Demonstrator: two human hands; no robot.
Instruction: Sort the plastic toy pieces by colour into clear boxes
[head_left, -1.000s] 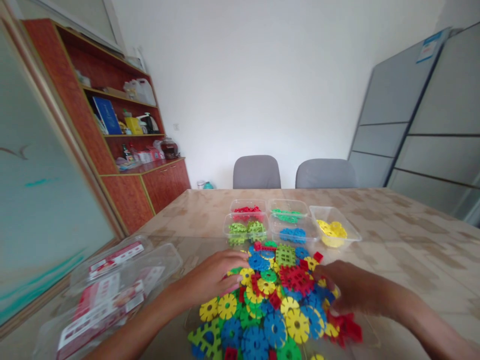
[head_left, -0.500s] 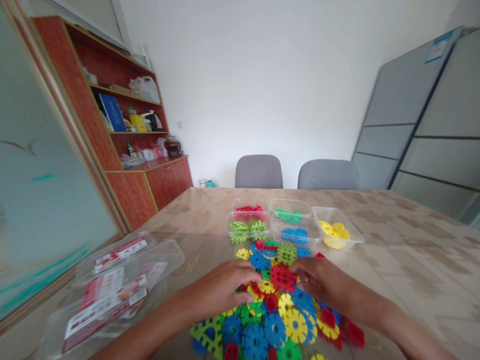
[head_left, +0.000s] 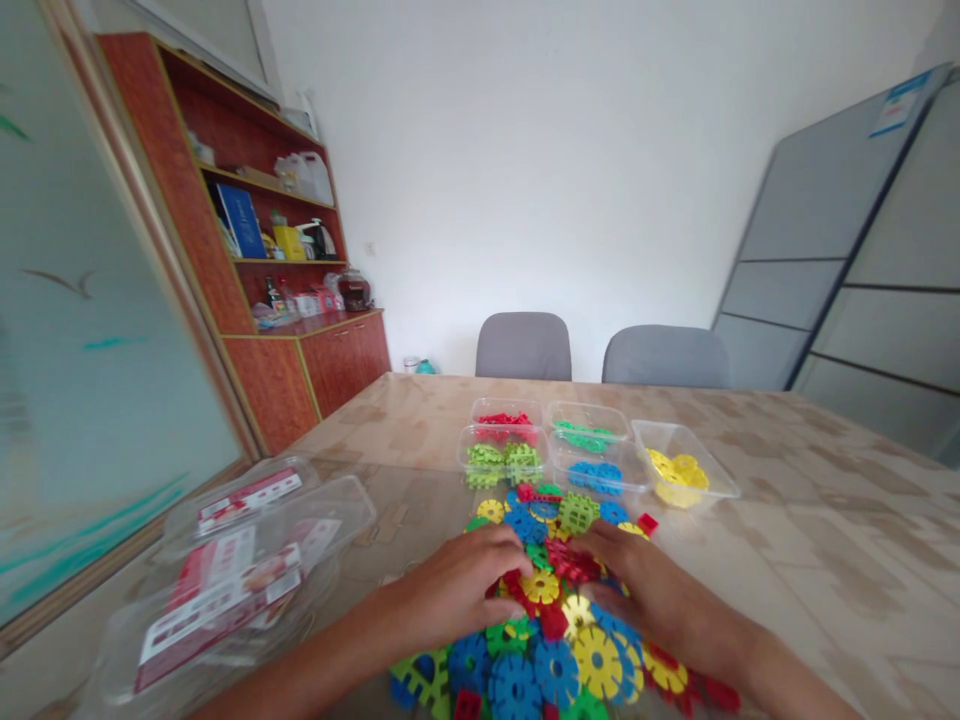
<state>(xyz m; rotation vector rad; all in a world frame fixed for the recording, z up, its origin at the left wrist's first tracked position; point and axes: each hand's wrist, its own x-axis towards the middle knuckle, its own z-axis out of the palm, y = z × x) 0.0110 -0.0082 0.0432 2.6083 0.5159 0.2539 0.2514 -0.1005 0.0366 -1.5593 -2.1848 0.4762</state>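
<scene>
Patterned surface (head_left: 795, 540) seen in head view, two gray chairs (head_left: 523, 346) behind it. Colored plastic pieces (head_left: 556, 674) are heaped at the near side. Left hand (head_left: 480, 580) is curled low over the heap's left part, thumb and fingers bent; grip can't be told. Red pieces (head_left: 571, 562) are reached by the bent fingers of the right hand (head_left: 637, 580); hold can't be told. Five clear tubs (head_left: 716, 470) of color-sorted pieces are set beyond; clear lids (head_left: 346, 500) are piled at left.

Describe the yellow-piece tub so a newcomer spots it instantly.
On the table, beyond the heap of mixed plastic pieces, stand five clear tubs. Yours is the rightmost tub, set at an angle, the only one holding yellow pieces.
</scene>
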